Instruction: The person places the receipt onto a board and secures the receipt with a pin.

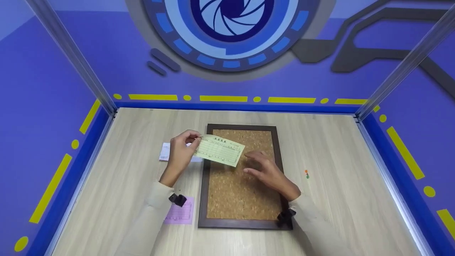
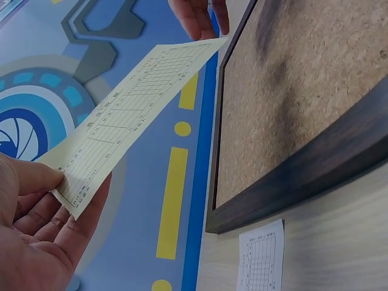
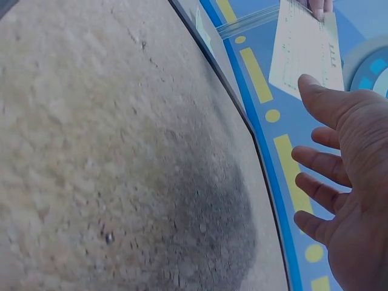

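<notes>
I'm seeing two hands over one dark-framed rectangular cork board lying flat on a pale wood-grain table. My left hand is pinching one pale yellow printed paper slip by its left end, thumb & fingers curled on it; the slip is hanging in the air above the board's upper part, not touching it. My right hand is hovering w/ fingers spread & relaxed, gripping nothing, just below the slip's right end, over the cork. Counting other papers: one white printed slip on the table left of the board, partly behind the left hand, & one pink printed slip near the board's lower left corner. Approx. two small pins, orange & green, are lying right of the board.
</notes>
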A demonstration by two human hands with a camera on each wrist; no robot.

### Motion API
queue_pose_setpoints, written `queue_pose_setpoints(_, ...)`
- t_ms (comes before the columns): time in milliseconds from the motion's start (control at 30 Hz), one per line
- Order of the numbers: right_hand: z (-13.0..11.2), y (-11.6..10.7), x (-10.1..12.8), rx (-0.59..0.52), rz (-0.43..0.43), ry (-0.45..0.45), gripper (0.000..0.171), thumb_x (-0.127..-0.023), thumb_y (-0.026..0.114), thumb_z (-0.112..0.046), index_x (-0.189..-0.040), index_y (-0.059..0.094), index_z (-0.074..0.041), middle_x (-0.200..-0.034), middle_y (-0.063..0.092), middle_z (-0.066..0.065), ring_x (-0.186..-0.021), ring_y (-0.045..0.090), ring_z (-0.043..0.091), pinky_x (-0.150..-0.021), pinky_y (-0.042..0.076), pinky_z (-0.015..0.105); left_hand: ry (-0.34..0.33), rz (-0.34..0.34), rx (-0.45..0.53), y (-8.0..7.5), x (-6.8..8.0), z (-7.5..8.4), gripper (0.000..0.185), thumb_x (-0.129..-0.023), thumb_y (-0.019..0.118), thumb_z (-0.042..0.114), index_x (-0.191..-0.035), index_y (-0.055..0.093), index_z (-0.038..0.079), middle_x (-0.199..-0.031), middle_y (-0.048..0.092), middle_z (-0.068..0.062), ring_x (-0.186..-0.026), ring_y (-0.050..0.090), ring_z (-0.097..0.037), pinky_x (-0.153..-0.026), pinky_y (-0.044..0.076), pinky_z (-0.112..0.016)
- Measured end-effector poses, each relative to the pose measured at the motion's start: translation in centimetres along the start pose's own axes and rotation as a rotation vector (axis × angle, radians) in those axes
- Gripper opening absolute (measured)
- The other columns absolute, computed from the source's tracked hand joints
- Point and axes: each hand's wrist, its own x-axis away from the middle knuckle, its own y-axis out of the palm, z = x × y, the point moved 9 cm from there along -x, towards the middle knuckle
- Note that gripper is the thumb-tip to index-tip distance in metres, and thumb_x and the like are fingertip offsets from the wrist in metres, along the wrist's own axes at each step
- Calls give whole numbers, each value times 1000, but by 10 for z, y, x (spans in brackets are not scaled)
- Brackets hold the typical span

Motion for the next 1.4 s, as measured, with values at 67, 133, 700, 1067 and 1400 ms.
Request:
queue_pose_setpoints(67, -2, 0, 0, -6, 11, -19, 51, -97, 87, -16, -142, 70, 1, -140, 71, 17, -134, 62, 34, -110, 52, 59, 10, 2, 15, 4, 0, 1, 9, -95, 76, -9, -100, 80, -1, -95, 81, -11, -82, 76, -22, -78, 55, -20)
queue_pose_setpoints(133, -3, -1, 0, -12, 25, -31, 50, -96, 87, -16, -142, 71, -3, -140, 72, 12, -134, 63, 32, -111, 51, 58, 16, 0, 28, 8, 0, 2, 9, -95, 77, -9, -99, 80, -1, -94, 81, -10, -82, 75, -22, -78, 56, -20)
queue_pose_setpoints(700, 18, 0, 0, -361, 170, 196, 15, -101, 79, -5, -114, 76, 2, -119, 77, 17, -124, 72, 40, -107, 57, 58, 13, -3, 71, 28, -2, 7, 9, -97, 77, -5, -102, 80, 1, -94, 80, -8, -80, 73, -18, -75, 54, -21)
queue_pose_setpoints(1067, 32, -9, 4, -403, 275, 297, 5, -98, 78, 1, -100, 75, 4, -101, 76, 11, -96, 72, 17, -83, 58, 22, 2, 32, 105, 38, 3, -1, 7, -98, 77, -5, -103, 79, -2, -96, 79, -11, -82, 72, -17, -75, 54, -21)
queue_pose_setpoints(1400, 49, -15, 9, -403, 332, 352, 4, -99, 76, 3, -98, 73, 2, -97, 72, 11, -88, 66, 16, -75, 53, 22, -72, 22, 78, 53, 9, -21, 5, -98, 78, -1, -103, 79, -3, -96, 79, -12, -83, 72, -18, -76, 55, -23)
